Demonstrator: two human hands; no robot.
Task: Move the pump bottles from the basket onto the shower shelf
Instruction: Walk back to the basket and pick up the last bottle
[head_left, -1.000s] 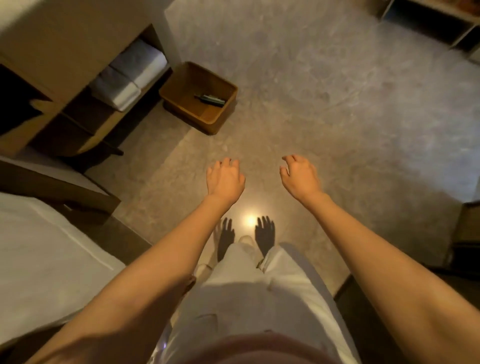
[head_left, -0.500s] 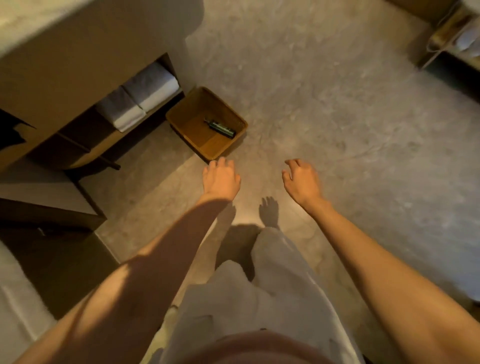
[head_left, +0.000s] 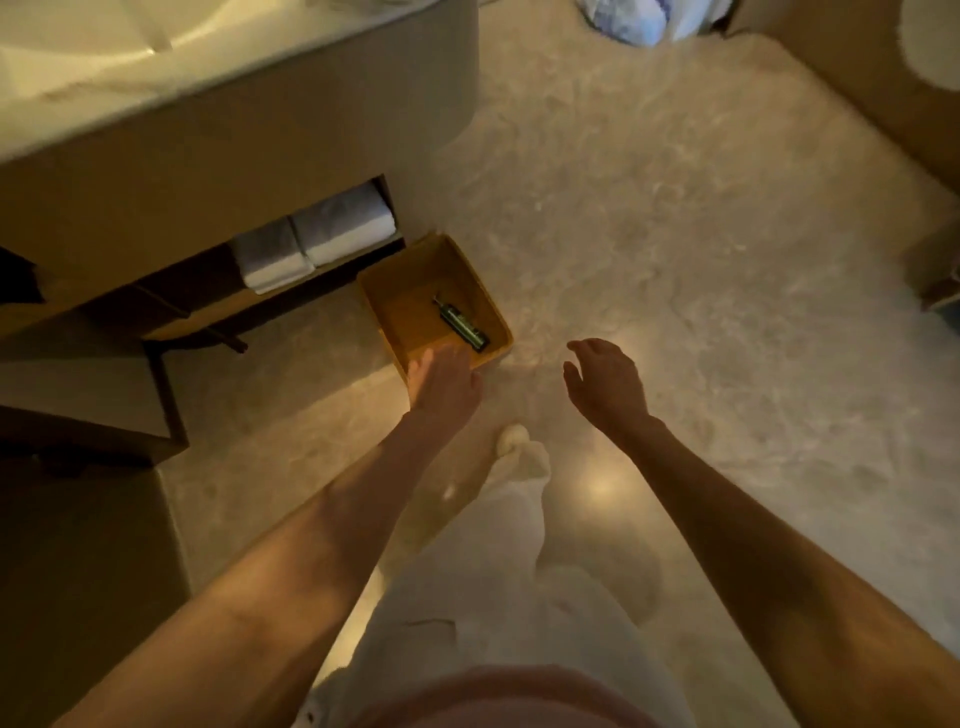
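Reaching toward the last bottle in the basket

The pale stone-look bathroom floor (head_left: 649, 218) filled the view, with a beige vanity cabinet (head_left: 249, 130) holding folded white towels (head_left: 317, 236) at upper left. Beside it sat the square orange-brown basket (head_left: 488, 306), one dark green pump bottle (head_left: 462, 325) lying flat inside. The left hand (head_left: 441, 387), fingers loosely spread and empty, overlapped the basket's near rim; the right hand (head_left: 605, 382) hung apart, loosely curled around nothing. Judging by this, one bottle at least remained to move; no shower shelf was visible. The bottle's label was too small to read.
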